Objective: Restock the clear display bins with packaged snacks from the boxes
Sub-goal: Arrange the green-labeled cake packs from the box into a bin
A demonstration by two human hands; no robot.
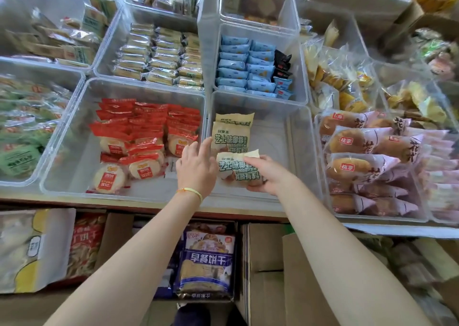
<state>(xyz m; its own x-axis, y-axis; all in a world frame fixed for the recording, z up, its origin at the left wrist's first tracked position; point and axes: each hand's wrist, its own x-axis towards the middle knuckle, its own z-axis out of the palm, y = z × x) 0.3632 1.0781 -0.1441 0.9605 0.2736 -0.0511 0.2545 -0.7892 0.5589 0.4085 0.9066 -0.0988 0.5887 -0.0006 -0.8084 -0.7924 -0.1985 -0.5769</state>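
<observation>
Red-edged bench [139, 203] crowded with clear display bins [301, 137] set touching side by side; cardboard boxes [263, 256] below on floor.

- The cream snack pack [239, 170] in the right hand [267, 176] has big green words, 芝士味椰蓉, and below them 有颜有料.
- The same green words show on the cream pack [232, 133] lying in the clear bin [298, 152].
- The bread packs [360, 142] in the bin on the right have small red labels that say 桃李.
- The blue bag [207, 263] under the counter's front edge says 早餐饼, upside down.
</observation>
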